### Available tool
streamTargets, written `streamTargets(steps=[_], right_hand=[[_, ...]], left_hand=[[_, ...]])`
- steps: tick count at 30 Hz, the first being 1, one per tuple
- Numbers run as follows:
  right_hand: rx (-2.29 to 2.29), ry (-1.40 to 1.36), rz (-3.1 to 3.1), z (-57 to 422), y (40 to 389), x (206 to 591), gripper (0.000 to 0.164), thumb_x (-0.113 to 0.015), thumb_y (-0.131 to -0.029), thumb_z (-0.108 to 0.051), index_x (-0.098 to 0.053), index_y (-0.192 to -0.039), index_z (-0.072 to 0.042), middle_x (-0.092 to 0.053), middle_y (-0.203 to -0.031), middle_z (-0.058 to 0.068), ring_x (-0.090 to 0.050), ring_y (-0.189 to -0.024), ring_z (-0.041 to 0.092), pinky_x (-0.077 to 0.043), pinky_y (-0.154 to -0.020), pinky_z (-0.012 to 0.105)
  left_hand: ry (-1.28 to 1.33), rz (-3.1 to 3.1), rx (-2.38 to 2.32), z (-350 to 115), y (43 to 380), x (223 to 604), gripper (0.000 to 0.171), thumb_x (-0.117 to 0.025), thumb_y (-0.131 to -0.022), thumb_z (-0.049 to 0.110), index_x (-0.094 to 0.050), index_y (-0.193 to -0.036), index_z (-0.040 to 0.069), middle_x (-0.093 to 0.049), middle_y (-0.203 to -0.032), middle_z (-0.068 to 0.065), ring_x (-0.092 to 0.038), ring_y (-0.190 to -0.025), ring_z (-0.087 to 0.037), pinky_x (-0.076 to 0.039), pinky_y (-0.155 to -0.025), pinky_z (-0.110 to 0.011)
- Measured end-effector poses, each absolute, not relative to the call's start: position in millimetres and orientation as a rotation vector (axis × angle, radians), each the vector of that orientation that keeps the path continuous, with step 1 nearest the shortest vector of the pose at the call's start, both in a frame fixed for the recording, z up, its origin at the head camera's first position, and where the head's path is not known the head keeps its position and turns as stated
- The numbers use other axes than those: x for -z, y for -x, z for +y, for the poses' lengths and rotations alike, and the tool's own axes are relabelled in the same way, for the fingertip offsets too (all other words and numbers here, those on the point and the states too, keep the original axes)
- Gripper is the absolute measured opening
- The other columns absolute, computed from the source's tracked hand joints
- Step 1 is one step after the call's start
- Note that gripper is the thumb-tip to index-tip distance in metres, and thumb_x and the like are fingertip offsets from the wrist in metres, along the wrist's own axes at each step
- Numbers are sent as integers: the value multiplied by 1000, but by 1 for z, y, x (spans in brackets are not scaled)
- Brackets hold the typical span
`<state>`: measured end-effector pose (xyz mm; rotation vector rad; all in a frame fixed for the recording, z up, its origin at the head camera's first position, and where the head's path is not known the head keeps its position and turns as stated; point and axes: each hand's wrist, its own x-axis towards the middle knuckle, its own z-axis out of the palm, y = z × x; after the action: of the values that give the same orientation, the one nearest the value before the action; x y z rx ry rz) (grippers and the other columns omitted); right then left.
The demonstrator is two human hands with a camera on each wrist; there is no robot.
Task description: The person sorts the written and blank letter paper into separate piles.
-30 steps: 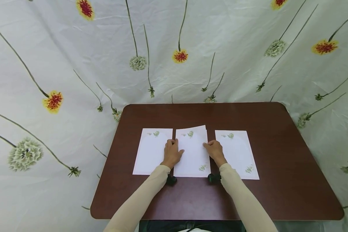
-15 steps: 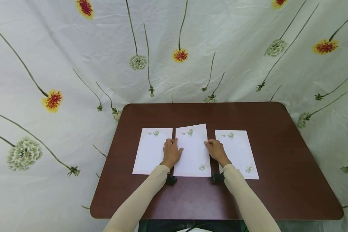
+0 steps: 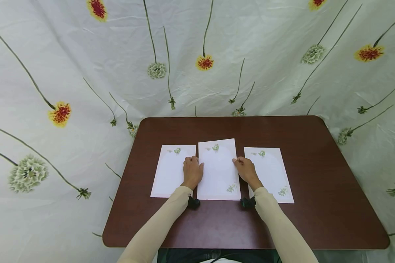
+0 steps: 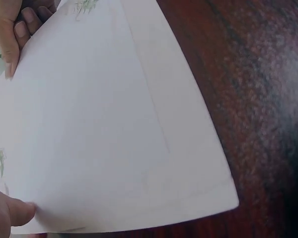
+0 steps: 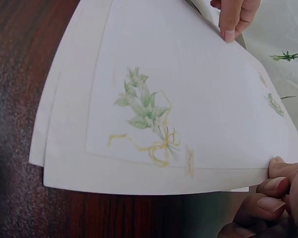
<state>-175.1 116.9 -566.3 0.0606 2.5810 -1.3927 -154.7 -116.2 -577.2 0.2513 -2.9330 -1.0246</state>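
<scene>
Three white sheets with small green flower prints lie in a row in the head view. At the left edge of the middle sheet (image 3: 217, 171), my left hand (image 3: 193, 172) pinches the paper, its thumb on top. My right hand (image 3: 247, 171) grips the opposite edge, thumb above and fingers curled beneath, as the right wrist view shows. That sheet of paper (image 5: 154, 124) is bowed up between the hands. Another sheet's edge (image 5: 38, 144) shows under it. The left sheet (image 3: 171, 171) and right sheet (image 3: 270, 175) lie flat, each partly behind a hand.
The brown table (image 3: 322, 204) has rounded corners and extends beyond the sheets on all sides. A white flower-patterned cloth (image 3: 85, 54) hangs behind it. Dark wrist cameras (image 3: 193, 203) sit under both wrists.
The middle sheet's upper edge has risen, its left corner most. My left hand has shifted slightly left. My right hand has moved a little to the right, still holding the paper's edge.
</scene>
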Motion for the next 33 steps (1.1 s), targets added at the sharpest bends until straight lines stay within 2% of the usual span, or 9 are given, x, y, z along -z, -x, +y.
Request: streamTargets(steps=[3, 6, 9, 17, 21, 28, 33], right_hand=[[1381, -96, 2571, 112, 175, 567, 35, -52, -111, -35, -67, -103, -4, -47, -72, 0, -44, -66, 18, -38, -64, 32], [1364, -113, 2568, 108, 176, 567, 37, -52, -111, -36, -67, -102, -3, -50, -73, 1, -47, -68, 18, -39, -64, 32], [1342, -102, 2585, 103, 176, 566, 36, -54, -111, -35, -66, -101, -3, -53, -72, 1, -50, -68, 18, -41, -64, 31], [1173, 12, 2670, 86, 180, 554, 33, -57, -110, -32, -64, -101, -1, -56, -77, 6, -51, -68, 20, -42, -60, 32], [1093, 102, 2646, 75, 182, 548, 32, -55, -110, -32, -64, -103, -1, -63, -85, 9, -55, -73, 21, -43, -64, 33], [1039, 170, 2580, 49, 183, 546, 29, -52, -111, -30, -60, -102, -3, -62, -90, 9, -55, -78, 23, -43, -68, 34], [1046, 228, 2588, 23, 184, 546, 28, -55, -110, -27, -61, -96, -4, -62, -85, 8, -54, -76, 22, -43, -66, 32]], left_hand=[[-223, -2913, 976, -122, 154, 577, 18, -63, -105, 16, -57, -106, -1, -61, -104, -21, -58, -101, -39, -47, -91, -52], [-197, -2898, 965, -128, 153, 574, 15, -63, -105, 15, -56, -99, 3, -66, -85, -16, -63, -82, -35, -49, -79, -49], [-207, -2893, 989, -133, 152, 569, 15, -62, -105, 15, -57, -98, 4, -67, -78, -13, -64, -73, -31, -50, -74, -47], [-263, -2925, 1008, -155, 154, 556, 18, -61, -107, 21, -61, -102, 3, -69, -82, -11, -64, -75, -28, -50, -81, -46], [-319, -2964, 1016, -170, 154, 550, 20, -61, -107, 24, -61, -101, 5, -67, -82, -10, -62, -74, -27, -50, -75, -44], [-460, -3005, 1022, -201, 149, 546, 23, -62, -107, 31, -62, -99, 9, -67, -83, -7, -61, -76, -26, -48, -70, -39], [-477, -2995, 975, -225, 143, 542, 23, -64, -106, 29, -63, -97, 8, -69, -84, -9, -63, -79, -28, -49, -79, -44]])
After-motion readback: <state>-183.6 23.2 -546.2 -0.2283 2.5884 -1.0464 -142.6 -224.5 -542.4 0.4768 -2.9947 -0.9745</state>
